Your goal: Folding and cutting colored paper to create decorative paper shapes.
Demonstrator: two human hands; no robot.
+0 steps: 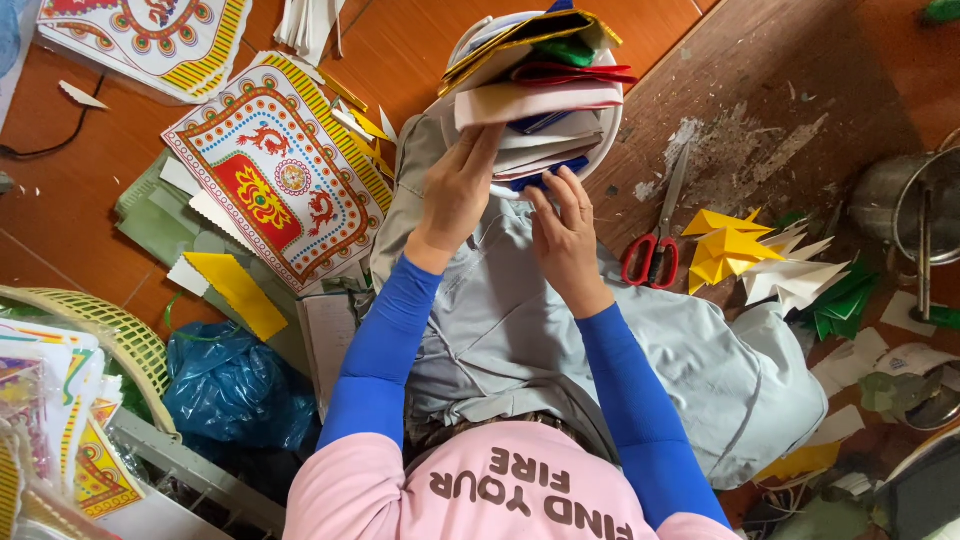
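The paper stack (535, 90) sits at upper centre of the frame, piled unevenly in a white bowl (612, 125) on the person's lap. The left hand (458, 190) pinches the stack's lower edge; the right hand (565, 225) grips a blue sheet (555, 172) at its base.

Risk: pulling low sheets may tip the leaning pile off the bowl. Scissors (655, 240), right of centre, lie open near the knee.

Packages: printed red-yellow sheet (275, 175) upper left; blue bag (230, 385) lower left; yellow folded stars (725, 250) at right.
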